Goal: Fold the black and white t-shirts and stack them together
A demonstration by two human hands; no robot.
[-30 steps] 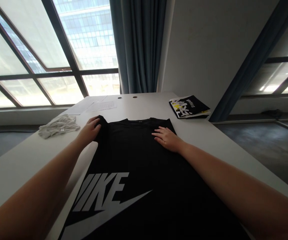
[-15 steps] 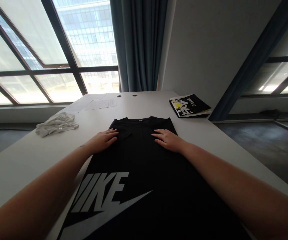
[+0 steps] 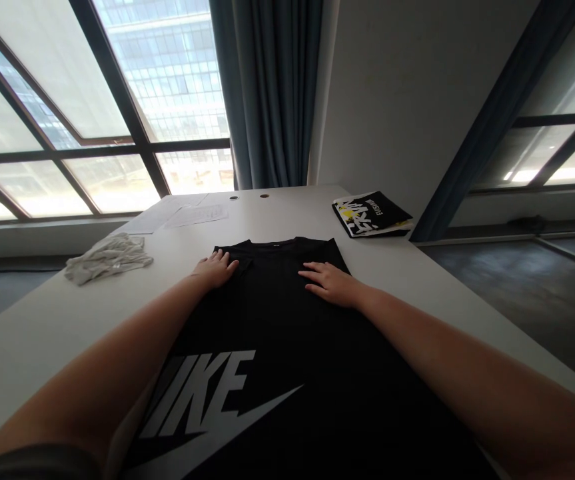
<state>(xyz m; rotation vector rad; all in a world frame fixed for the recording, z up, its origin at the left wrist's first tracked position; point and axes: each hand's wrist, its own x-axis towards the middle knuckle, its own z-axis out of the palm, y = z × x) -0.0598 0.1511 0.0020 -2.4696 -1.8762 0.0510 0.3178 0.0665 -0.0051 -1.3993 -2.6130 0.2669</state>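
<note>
A black T-shirt [image 3: 287, 333] with a large grey-white printed logo lies spread on the white table, its collar at the far end and its near end running out of view at the bottom. Flat on its upper left part, near the shoulder, rests my left hand [image 3: 217, 269], fingers spread and pointing away. My right hand [image 3: 331, 283] lies flat on the upper right part, fingers apart and pointing inward to the left. Neither hand grips the cloth.
On the white table [image 3: 177, 233], a crumpled light grey cloth [image 3: 110, 259] lies at the left. Behind it are paper sheets [image 3: 194, 215]. A black folded item with white and yellow print [image 3: 373, 215] sits at the back right. Beyond the table hangs a blue curtain [image 3: 272, 100].
My left hand has slid slightly forward along the shirt's left edge, towards the shoulder. My right hand stays about where it was on the cloth. The view has shifted a little.
</note>
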